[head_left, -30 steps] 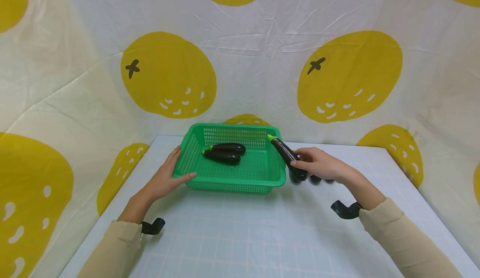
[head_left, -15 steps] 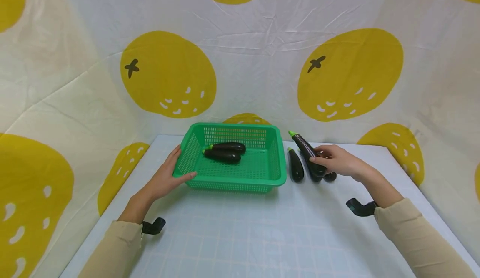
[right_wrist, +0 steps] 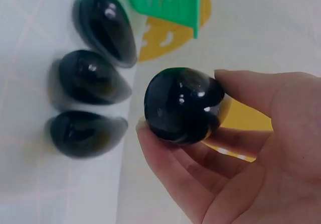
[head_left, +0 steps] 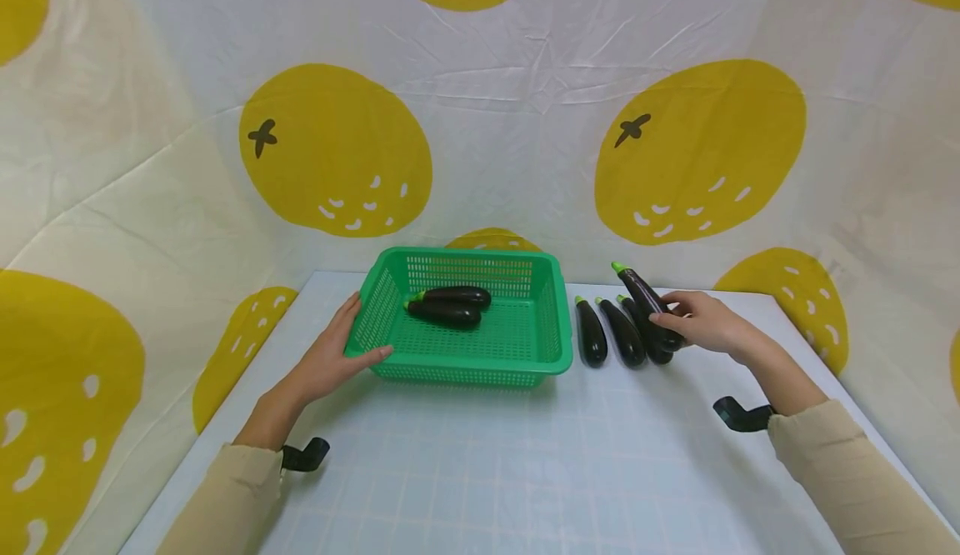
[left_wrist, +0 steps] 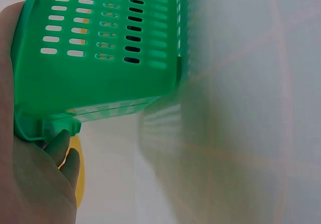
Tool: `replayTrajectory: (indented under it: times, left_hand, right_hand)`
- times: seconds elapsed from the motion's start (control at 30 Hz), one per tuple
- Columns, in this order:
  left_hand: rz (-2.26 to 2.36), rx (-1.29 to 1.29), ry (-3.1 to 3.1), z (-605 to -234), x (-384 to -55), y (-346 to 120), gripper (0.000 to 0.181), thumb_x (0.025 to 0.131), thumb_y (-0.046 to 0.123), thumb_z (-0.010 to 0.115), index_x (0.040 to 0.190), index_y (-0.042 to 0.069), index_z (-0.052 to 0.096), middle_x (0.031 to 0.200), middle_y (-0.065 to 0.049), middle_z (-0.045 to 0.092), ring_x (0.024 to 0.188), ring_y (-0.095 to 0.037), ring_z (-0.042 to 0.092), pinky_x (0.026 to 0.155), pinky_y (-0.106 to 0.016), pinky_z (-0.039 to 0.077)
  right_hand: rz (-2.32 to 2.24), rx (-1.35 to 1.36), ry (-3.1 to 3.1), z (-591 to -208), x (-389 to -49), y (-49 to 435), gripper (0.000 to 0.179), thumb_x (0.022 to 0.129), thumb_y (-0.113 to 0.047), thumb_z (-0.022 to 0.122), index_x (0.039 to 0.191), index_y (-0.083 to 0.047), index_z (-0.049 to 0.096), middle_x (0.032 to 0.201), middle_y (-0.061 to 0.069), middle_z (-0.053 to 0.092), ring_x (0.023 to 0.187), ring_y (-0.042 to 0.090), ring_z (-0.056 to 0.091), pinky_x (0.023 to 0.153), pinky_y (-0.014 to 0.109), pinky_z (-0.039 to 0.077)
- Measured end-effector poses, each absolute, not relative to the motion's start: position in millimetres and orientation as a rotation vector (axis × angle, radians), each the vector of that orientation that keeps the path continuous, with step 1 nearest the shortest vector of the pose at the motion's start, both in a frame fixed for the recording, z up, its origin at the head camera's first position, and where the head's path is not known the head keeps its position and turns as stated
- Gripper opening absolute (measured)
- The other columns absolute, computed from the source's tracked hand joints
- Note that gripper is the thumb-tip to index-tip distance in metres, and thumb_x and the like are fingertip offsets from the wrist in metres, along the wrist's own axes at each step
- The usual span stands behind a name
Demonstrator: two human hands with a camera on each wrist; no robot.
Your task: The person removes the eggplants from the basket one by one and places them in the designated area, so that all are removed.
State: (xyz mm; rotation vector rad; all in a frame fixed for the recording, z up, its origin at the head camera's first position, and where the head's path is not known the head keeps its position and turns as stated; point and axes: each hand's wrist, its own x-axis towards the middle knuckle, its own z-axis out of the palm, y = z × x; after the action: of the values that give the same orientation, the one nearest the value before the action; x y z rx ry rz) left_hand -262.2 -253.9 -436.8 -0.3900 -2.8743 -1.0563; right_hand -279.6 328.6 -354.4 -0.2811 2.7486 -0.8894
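Head view: a green plastic basket (head_left: pixel 457 363) stands at the middle of the frame, on a pale checked surface (head_left: pixel 487 472). The left hand (head_left: pixel 324 362), left of centre, grips the basket at its left end, the thumb lying over the near rim and the other fingers along the left side; in the left wrist view, fingertips (left_wrist: pixel 71 166) bend in by the rim at lower left. Inside the basket, toward its left, two dark eggplants lie together, a rear eggplant (head_left: pixel 459 295) and a front eggplant (head_left: pixel 442 313), green stems pointing left.

Right of centre, the right hand (head_left: pixel 705 322) has its fingers closed only as far as the thickness of the held eggplant (head_left: pixel 641 290), pinched near its blunt end; it tilts, its green stem toward the upper left. Three more, the near-basket eggplant (head_left: pixel 592 337), the middle eggplant (head_left: pixel 624 337) and the rightmost eggplant (head_left: pixel 660 357), lie side by side just right of the basket. The held one partly covers the rightmost in the head view; in the right wrist view it shows end-on, apart from the three at left. A white backdrop (head_left: pixel 517 47) printed with yellow fruit fills the upper frame.
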Motion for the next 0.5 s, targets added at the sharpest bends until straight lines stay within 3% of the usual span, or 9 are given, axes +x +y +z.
replayTrajectory:
  times: [0.2,0.5]
  left_hand:
    - [-1.059,-0.386,-2.879,-436,-262,-253,0.109,0.092,0.061,0.067,0.166,0.01,0.006,0.173,-0.007,0.002,0.156,-0.039,0.012,0.117,-0.07,0.02]
    - [-1.043,-0.379,-2.886,-436,-262,-253,0.109,0.091,0.062,0.067,0.166,0.01,0.006,0.173,-0.007,0.002,0.156,-0.039,0.012,0.117,-0.07,0.02]
  right_hand:
    - [-0.702,-0.193,2.887,-366,-288,347,0.063,0.102,-0.034,0.062,0.139,0.015,0.046,0.111,0.031,0.063,0.088,0.033,0.064,0.075,0.046,0.059]
    - [-0.567,-0.09,2.952,-392,-306,372,0.063,0.1,-0.031,0.062,0.133,0.02,0.046,0.114,0.041,0.059,0.098,0.048,0.06,0.084,0.06,0.055]
